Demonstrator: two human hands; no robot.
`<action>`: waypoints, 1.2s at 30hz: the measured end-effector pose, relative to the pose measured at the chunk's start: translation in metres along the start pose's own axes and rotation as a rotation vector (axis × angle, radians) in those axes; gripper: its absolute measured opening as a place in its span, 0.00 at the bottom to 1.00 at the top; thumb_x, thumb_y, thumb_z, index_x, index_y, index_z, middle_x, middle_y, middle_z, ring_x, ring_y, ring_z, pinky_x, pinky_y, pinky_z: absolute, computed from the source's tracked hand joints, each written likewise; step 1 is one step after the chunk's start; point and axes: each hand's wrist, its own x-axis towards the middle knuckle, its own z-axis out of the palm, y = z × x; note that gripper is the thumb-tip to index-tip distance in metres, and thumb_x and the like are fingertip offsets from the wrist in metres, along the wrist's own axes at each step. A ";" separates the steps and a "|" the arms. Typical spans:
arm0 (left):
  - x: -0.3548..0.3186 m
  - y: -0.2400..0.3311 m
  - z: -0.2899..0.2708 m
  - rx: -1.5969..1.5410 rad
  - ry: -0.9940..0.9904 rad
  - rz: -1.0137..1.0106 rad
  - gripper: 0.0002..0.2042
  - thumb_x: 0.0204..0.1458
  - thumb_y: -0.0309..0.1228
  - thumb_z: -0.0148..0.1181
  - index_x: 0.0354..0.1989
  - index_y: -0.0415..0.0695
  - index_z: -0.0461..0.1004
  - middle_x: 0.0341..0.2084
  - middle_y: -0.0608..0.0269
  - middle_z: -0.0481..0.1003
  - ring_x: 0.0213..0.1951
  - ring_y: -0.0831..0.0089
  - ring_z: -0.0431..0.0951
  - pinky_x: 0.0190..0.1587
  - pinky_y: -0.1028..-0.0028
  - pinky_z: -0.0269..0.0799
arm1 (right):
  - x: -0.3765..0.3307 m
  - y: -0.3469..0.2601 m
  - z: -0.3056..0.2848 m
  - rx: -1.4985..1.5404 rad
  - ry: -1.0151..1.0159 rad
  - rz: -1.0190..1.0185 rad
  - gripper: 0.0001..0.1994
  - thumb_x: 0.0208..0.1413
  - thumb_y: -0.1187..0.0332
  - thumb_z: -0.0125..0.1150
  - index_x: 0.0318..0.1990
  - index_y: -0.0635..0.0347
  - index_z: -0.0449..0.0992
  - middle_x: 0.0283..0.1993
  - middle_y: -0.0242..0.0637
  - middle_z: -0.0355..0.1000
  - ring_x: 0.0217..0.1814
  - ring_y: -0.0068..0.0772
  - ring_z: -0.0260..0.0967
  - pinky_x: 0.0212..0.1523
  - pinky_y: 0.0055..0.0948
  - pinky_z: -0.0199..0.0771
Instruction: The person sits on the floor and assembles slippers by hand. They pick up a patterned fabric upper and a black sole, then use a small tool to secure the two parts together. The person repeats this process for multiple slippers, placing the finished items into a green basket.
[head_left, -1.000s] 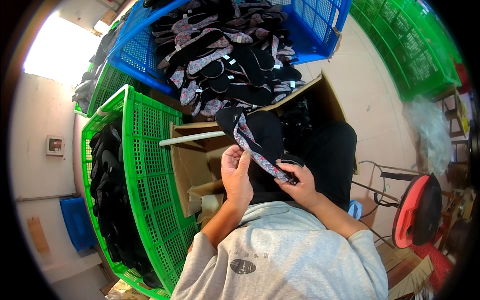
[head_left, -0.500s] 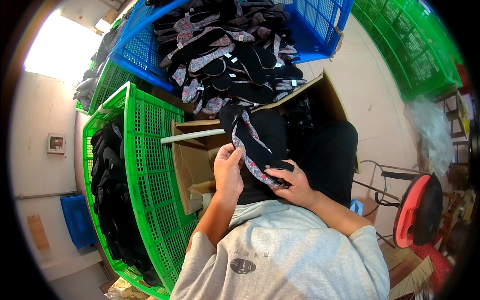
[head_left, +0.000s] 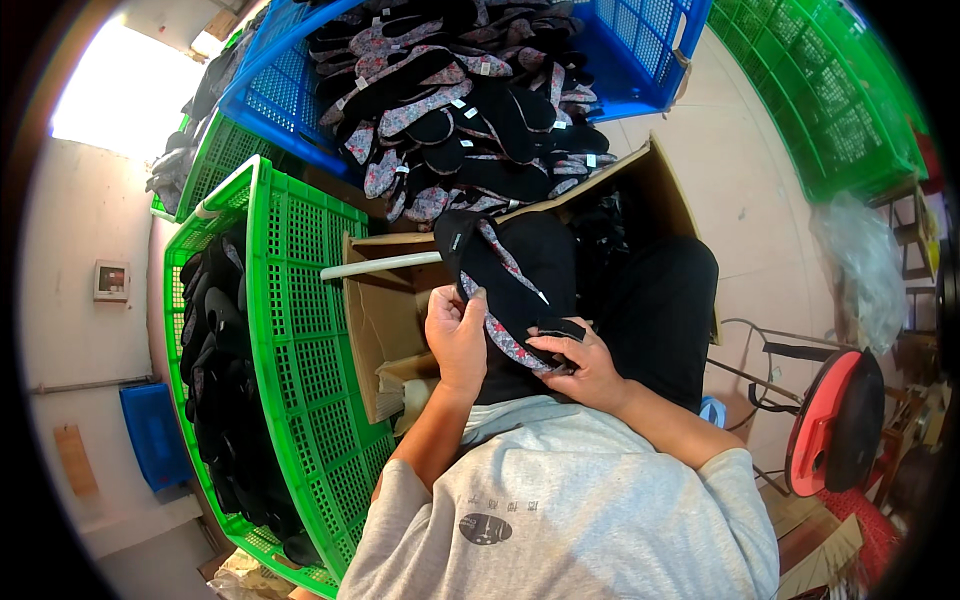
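A black slipper with a grey-and-red floral edge (head_left: 512, 343) lies slantwise over my lap, its toe end pointing up and left. My left hand (head_left: 458, 330) grips its left edge near the middle, thumb on top. At the lower end my right hand (head_left: 582, 360) is closed on the slipper, with the thumb above and the other fingers partly hidden. A thin floral strip with a pale tip runs across the slipper's black face. Just beyond it rises a heap of similar floral and black slippers (head_left: 425, 105), several with small white tags.
The heap spills from a blue crate (head_left: 640, 55). A green crate (head_left: 320, 330) of black slippers stands at my left. Before my knees is an open cardboard box (head_left: 372, 340) with a pale rod (head_left: 385, 265) across it. A red-and-black round seat (head_left: 815, 430) is at right.
My left hand has shifted slightly up and left along the slipper's edge. The slipper's toe end has turned a little, and a small pale mark now shows there.
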 end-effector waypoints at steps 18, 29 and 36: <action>-0.014 0.014 0.003 -0.281 -0.092 -0.131 0.05 0.62 0.21 0.54 0.39 0.45 0.65 0.31 0.69 0.71 0.31 0.84 0.70 0.34 0.82 0.67 | 0.021 0.006 -0.002 0.459 0.026 0.331 0.15 0.58 0.67 0.67 0.51 0.62 0.75 0.47 0.33 0.75 0.45 0.20 0.69 0.47 0.20 0.68; -0.009 0.013 0.011 -0.305 -0.028 -0.160 0.04 0.63 0.25 0.55 0.37 0.46 0.65 0.28 0.71 0.72 0.27 0.85 0.70 0.30 0.84 0.65 | 0.039 0.026 -0.005 0.427 0.310 0.454 0.05 0.56 0.74 0.66 0.33 0.60 0.74 0.40 0.29 0.76 0.31 0.14 0.63 0.34 0.20 0.66; 0.007 0.009 0.001 -0.467 0.079 -0.313 0.03 0.63 0.27 0.53 0.37 0.46 0.66 0.32 0.63 0.77 0.32 0.75 0.78 0.35 0.72 0.78 | 0.009 0.056 -0.041 0.475 0.551 0.696 0.09 0.60 0.67 0.65 0.31 0.55 0.70 0.39 0.30 0.74 0.27 0.09 0.57 0.24 0.12 0.52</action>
